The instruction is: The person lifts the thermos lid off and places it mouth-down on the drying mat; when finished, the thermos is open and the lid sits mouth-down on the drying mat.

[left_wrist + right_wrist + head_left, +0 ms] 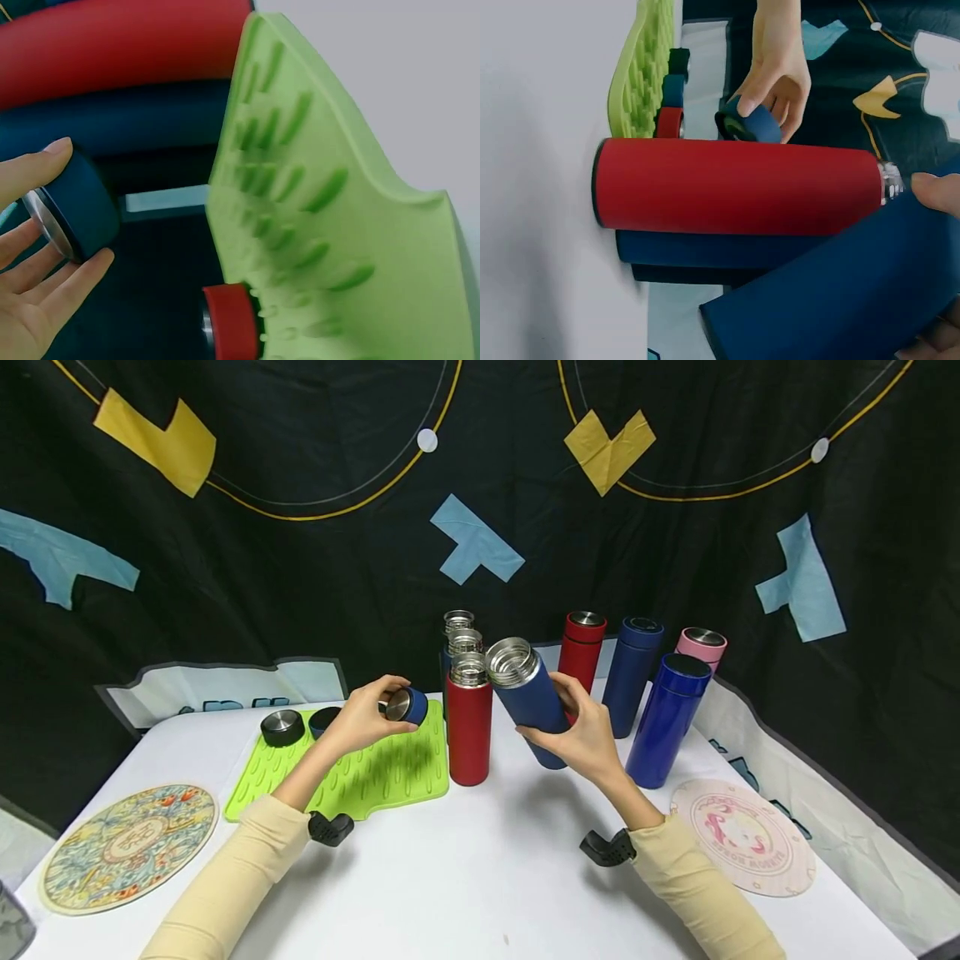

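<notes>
My left hand (362, 720) pinches a blue lid (416, 707) with a silver top above the green ridged mat (397, 781). The left wrist view shows thumb and fingers around that lid (88, 210). In my right hand (588, 739) is a blue thermos bottle (534, 700) without a lid, gripped round its body and tilted with its steel mouth toward the left hand. Just left of it stands an open red thermos bottle (469, 735), with more lidless bottles behind it. The tilted bottle's base (720, 330) shows in the right wrist view.
On the mat lie a black lid (282, 727), a dark blue lid (322, 720) and a red lid (231, 321). Several capped bottles, including a shiny blue bottle (670, 722), stand at the right. Round mats (131, 847) lie at both sides; a black curtain (315, 585) hangs behind.
</notes>
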{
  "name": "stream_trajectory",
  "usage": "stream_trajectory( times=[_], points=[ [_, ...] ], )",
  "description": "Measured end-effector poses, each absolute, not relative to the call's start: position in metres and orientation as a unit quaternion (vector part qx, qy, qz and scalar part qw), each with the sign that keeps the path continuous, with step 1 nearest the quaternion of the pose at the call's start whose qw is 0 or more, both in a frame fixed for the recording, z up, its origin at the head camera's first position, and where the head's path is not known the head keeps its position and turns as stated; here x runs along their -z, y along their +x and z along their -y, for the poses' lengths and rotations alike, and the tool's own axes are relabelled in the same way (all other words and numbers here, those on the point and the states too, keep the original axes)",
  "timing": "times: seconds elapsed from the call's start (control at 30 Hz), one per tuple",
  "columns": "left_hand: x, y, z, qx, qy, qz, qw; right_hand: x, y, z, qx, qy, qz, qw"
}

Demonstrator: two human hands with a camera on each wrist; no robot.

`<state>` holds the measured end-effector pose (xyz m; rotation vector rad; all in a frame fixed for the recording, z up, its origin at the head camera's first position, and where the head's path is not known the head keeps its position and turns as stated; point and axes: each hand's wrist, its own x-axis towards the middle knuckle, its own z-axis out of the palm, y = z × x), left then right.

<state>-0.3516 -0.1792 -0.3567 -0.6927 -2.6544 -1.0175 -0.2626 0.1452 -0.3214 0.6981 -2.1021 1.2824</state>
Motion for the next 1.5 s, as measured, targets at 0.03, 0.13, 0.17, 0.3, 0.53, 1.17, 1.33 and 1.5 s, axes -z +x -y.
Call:
stream_trajectory(
  times=[0.03,0.13,0.17,0.3,0.53,1.17,1.33,1.5],
  points=[
    [0.359,-0.355,0.179,0.343,-0.236,0.903,0.108,0.322,-0.264,-0.145,-0.484,0.261,0.783,0.290],
    [0.367,-0.364,0.178,0.336,-0.234,0.905,0.112,0.324,-0.269,-0.143,-0.493,0.256,0.774,0.304],
    [0.370,-0.367,0.178,0.336,-0.232,0.906,0.113,0.325,-0.270,-0.143,-0.496,0.255,0.770,0.309],
    [0.381,-0.380,0.175,0.325,-0.224,0.911,0.118,0.330,-0.278,-0.141,-0.507,0.243,0.758,0.330],
    [0.397,-0.401,0.168,0.308,-0.209,0.922,0.105,0.358,-0.316,-0.144,-0.536,0.220,0.741,0.340],
    [0.410,-0.420,0.154,0.246,-0.161,0.952,0.084,0.372,-0.357,-0.133,-0.628,0.130,0.719,0.269],
    [0.411,-0.422,0.154,0.248,-0.157,0.953,0.079,0.376,-0.368,-0.129,-0.641,0.101,0.717,0.254],
    [0.411,-0.423,0.156,0.254,-0.161,0.951,0.077,0.379,-0.381,-0.127,-0.634,0.080,0.729,0.245]
  ],
)
